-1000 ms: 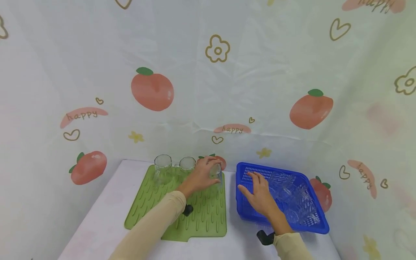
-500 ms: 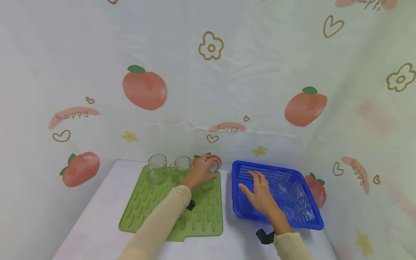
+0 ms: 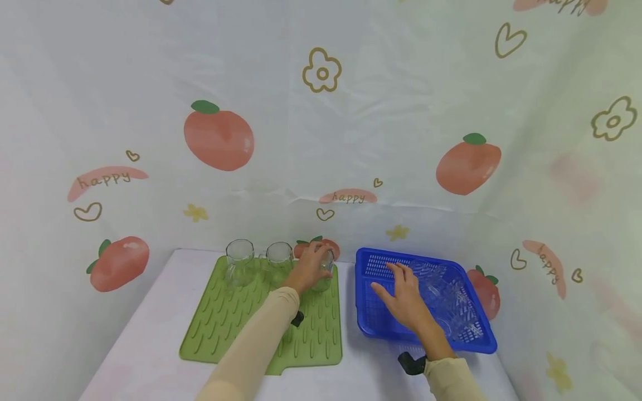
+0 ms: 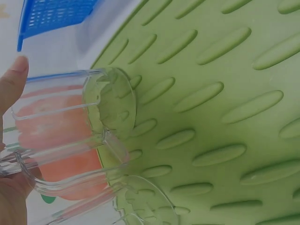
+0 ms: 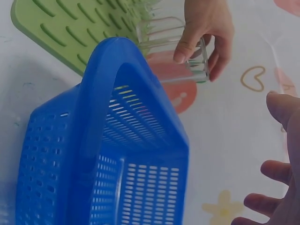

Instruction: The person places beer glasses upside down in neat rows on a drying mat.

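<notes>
At the back right of the green drying mat (image 3: pixel 316 334), my left hand (image 3: pixel 309 267) grips a clear glass mug (image 3: pixel 322 278) by its upper rim, thumb on the near side. The left wrist view shows this mug's base (image 4: pixel 112 98) at the mat and its handle (image 4: pixel 70 183) jutting out to the side. Two more glass mugs (image 3: pixel 278 262) (image 3: pixel 241 267) stand upright to its left in a row along the back. My right hand (image 3: pixel 407 301) hovers over the left part of the blue basket (image 3: pixel 368 328), fingers spread and holding nothing.
Several clear glasses (image 3: pixel 451 301) lie in the right part of the basket, overlapping each other. A white cloth (image 3: pixel 321 139) printed with fruit hangs close behind the mat and basket. A strip of white table (image 3: pixel 349 323) separates mat and basket.
My left hand has shifted slightly left with the mug, which now stands in line with the other two. My right hand stays over the basket. The head view has turned a little.
</notes>
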Tool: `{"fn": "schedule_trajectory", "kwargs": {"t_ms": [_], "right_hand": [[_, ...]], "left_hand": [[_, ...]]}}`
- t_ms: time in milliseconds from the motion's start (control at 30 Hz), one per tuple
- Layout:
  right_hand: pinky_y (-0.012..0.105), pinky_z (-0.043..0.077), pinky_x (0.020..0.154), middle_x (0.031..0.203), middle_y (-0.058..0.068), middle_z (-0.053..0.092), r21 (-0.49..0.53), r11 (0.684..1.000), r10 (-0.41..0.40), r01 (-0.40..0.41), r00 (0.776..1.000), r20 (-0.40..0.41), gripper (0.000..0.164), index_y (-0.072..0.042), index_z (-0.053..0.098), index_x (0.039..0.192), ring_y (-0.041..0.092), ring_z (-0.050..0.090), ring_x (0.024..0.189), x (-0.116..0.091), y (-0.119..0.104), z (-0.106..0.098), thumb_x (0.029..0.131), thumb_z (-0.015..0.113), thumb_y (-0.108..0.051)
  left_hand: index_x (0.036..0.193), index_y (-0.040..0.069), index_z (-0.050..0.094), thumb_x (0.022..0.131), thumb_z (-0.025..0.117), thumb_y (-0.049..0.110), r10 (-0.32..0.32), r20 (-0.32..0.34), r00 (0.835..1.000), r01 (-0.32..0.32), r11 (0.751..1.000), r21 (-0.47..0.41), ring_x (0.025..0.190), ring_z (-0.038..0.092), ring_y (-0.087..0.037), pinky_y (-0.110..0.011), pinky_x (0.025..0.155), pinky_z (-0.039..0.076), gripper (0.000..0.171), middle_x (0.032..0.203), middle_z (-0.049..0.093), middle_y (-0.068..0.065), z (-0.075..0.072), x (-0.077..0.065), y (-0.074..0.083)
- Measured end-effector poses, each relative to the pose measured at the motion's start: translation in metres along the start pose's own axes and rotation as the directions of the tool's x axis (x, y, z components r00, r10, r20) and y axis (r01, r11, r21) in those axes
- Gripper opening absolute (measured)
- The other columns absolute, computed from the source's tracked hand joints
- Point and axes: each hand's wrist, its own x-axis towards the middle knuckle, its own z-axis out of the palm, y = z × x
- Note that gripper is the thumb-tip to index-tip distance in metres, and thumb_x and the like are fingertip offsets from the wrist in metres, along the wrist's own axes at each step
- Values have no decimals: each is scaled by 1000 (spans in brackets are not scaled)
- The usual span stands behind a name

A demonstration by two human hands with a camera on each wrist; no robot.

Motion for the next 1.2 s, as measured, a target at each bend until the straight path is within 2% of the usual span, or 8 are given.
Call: {"fn": "schedule_trajectory", "kwargs": {"t_ms": [100,233,500,667,867,1067,1200], "right_hand": [[75,35,109,161,28,22,-4,1000,-5,5,1000,6,76,-6,31,157,53,22,148,1,1,1,102,54,-54],[75,33,111,161,28,21,1,1000,2,-2,1000,20,77,-5,30,158,53,20,149,2,2,2,102,55,-53],[76,33,110,163,29,17,-15,1000,20,-19,999,47,78,-8,29,158,54,17,150,3,1,-4,102,53,-56],[77,31,111,163,31,16,-84,996,31,-27,999,39,78,-5,28,158,57,14,150,5,7,-13,103,52,-55],[79,30,110,162,33,15,-130,990,56,-49,997,46,80,-3,26,158,59,14,148,8,18,-16,103,52,-55],[80,31,108,161,34,17,-163,986,46,-41,999,26,82,-2,28,157,60,14,147,11,27,-16,101,55,-56],[81,27,110,161,35,15,-188,981,52,-45,998,33,86,-2,27,157,61,11,148,15,29,-16,100,54,-61]], "left_hand": [[144,9,54,81,87,19,9,-18,1000,-9,1000,-21,139,49,-44,-55,108,49,72,155,41,-23,-1,-2,0],[146,9,53,84,85,19,12,-18,1000,-13,1000,-9,143,44,-45,-57,109,48,70,159,38,-23,-3,-4,0],[150,15,48,85,85,22,-76,-1,997,76,997,-3,144,44,-42,-58,107,49,74,163,36,-16,-7,-5,6],[156,19,41,87,83,29,-82,33,996,81,997,17,152,33,-38,-58,115,43,81,167,30,-11,-6,-1,15],[158,21,37,85,83,40,-81,36,996,76,990,123,156,26,-37,-57,122,35,88,168,29,-7,-6,-3,22],[160,20,32,83,83,49,-33,15,999,30,988,154,156,24,-40,-58,126,26,97,169,26,-6,-18,-10,27],[162,22,28,81,82,55,-39,-1,999,39,983,178,157,21,-41,-61,127,19,103,171,22,-5,-29,-16,31]]}}
